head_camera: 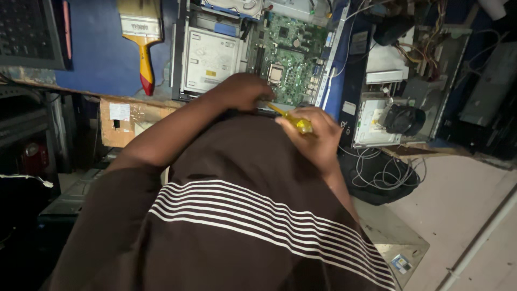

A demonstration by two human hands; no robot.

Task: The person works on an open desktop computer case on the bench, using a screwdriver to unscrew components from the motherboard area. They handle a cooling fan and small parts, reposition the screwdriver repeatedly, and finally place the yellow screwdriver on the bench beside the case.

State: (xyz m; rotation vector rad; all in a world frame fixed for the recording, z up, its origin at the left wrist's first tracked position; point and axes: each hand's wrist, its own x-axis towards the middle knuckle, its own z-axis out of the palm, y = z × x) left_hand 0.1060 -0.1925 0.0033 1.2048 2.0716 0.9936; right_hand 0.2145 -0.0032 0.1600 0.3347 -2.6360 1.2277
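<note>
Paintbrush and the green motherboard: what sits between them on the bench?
In the head view, a grey metal drive cage inside the open computer case lies between the paintbrush and the motherboard, with bare blue bench surface beside the brush.

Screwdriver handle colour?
Translucent yellow; the screwdriver sits in the right hand, clearest in the head view.

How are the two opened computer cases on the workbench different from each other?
The left computer case shows a bare green circuit board and a flat silver drive cage; the right computer case shows a black round fan and loose coloured wires. The left hand rests at the left case and the right hand, gripping a yellow screwdriver, is near it; no hand touches the right case. Both lie open, side by side.
</note>
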